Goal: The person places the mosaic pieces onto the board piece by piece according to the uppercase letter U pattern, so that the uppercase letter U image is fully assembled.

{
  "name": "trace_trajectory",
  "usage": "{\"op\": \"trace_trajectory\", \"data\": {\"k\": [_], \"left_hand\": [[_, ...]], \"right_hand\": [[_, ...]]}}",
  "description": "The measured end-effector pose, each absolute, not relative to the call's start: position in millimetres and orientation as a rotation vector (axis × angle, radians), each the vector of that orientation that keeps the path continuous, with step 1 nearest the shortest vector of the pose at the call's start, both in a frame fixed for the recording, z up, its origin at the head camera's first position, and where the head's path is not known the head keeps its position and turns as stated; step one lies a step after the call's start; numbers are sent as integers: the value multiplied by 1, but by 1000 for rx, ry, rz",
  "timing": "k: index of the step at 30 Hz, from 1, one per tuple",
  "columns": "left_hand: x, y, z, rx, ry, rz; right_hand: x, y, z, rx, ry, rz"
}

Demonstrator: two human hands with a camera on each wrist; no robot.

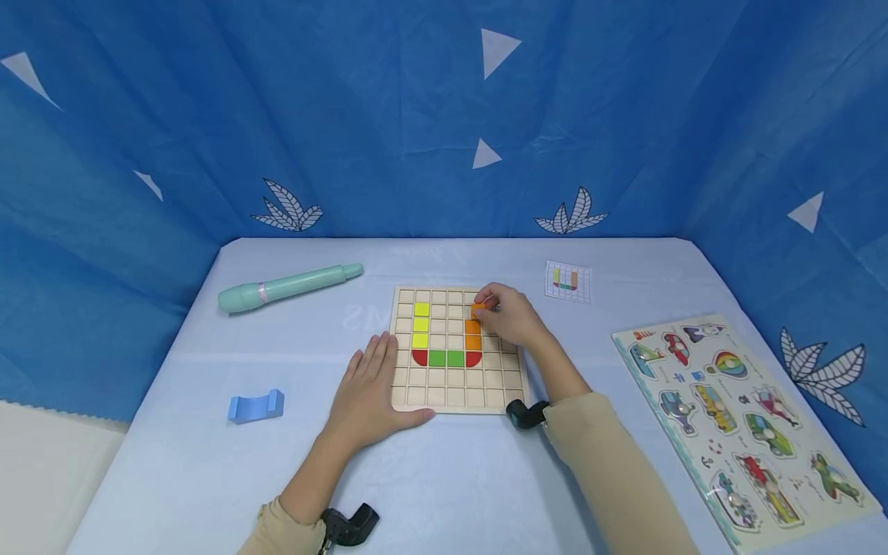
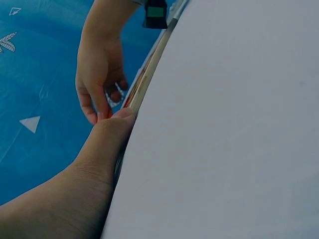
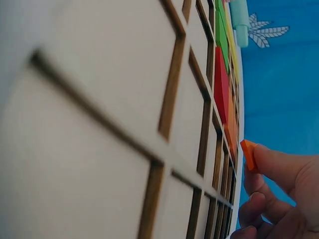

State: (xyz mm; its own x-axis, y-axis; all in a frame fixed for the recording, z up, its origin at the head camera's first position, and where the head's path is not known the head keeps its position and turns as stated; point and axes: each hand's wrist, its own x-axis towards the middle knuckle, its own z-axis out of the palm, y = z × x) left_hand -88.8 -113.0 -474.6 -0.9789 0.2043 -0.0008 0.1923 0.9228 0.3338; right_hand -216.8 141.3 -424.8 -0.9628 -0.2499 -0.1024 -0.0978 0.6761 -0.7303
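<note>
A wooden grid board lies on the table, seen whole in the head view. In its cells sit yellow squares on the left, red rounded pieces at the two lower corners, green squares between them and orange squares on the right. My right hand pinches an orange square tile between thumb and finger at the top of the orange column. My left hand rests flat along the board's left edge, fingers straight, its thumb at the front edge.
A small pattern card lies behind the board to the right. A picture puzzle board covers the right side. At the left are a green tube-shaped object and a blue block with a curved hollow. Blue cloth hangs behind.
</note>
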Motion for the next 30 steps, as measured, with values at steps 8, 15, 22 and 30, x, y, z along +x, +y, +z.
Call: {"op": "trace_trajectory", "data": {"k": [8,15,22,30], "left_hand": [[-89,-113,-475,318,3043,532],[-90,-113,-476,323,3043,531],[-90,-114,-476,317,3046,525],[-90,-112,-475,319,3045,530]], "right_hand": [[-221,130,-429,-253,2740,-1075],[-222,129,-431,-285,2792,-991],[-221,125,-428,-307,2813,-896],[-217,126,-423,-323,2825,-815]]}}
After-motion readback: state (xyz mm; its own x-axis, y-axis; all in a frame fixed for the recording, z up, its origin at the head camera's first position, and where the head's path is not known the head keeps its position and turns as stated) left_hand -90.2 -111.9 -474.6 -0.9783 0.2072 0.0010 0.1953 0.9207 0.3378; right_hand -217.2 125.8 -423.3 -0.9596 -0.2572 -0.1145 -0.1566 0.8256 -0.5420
